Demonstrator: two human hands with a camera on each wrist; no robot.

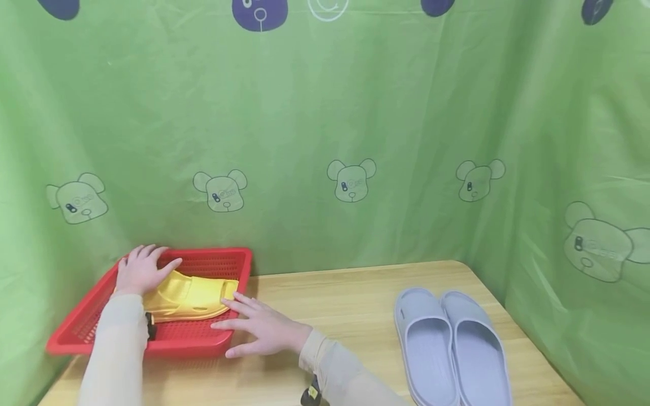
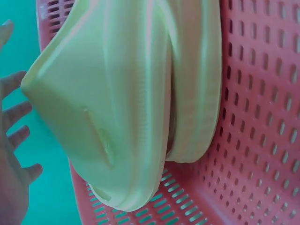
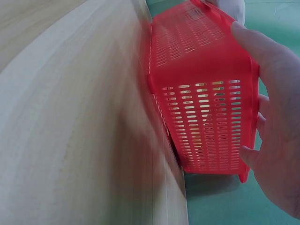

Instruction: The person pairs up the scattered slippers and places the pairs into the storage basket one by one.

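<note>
A red perforated plastic basket stands at the left of the table, with yellow slippers inside it. My left hand is over the basket's far left part, at the slippers' left end, with its fingers spread. In the left wrist view, two slippers lie against each other, and the left hand shows beside them. My right hand is at the basket's right front corner, fingers spread over the rim. Whether its fingertips touch the slippers cannot be told. The right wrist view shows the right hand beside the rim.
A pair of grey-blue slippers lies side by side on the right of the wooden table. Green curtains with bear-head prints hang behind the table and at both sides.
</note>
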